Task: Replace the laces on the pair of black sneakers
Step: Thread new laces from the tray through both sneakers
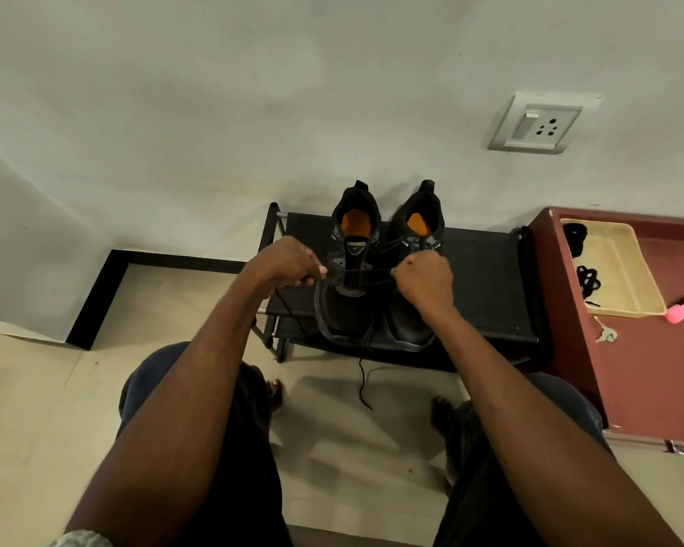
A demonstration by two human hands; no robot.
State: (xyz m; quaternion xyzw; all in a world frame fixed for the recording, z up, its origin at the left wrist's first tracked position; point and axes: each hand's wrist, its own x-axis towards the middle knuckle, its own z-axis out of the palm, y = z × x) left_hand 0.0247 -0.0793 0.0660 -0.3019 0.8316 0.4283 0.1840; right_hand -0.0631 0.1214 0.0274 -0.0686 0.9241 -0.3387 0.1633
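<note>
Two black sneakers with orange insoles stand side by side on a low black rack (486, 278), toes toward me. The left sneaker (348, 305) has a black lace (362, 275) stretched taut across its lower eyelets. My left hand (289, 262) pinches one end of that lace, and my right hand (425, 280) grips the other end in front of the right sneaker (411, 321). One loose lace end (362, 382) hangs down over the rack's front edge toward the floor.
A dark red cabinet (648, 373) stands to the right with a cream tray (616, 266) holding black laces (588, 280), a pink object (682, 309) and keys (605, 333). A wall socket (538, 126) is above. My knees and bare feet are below the rack.
</note>
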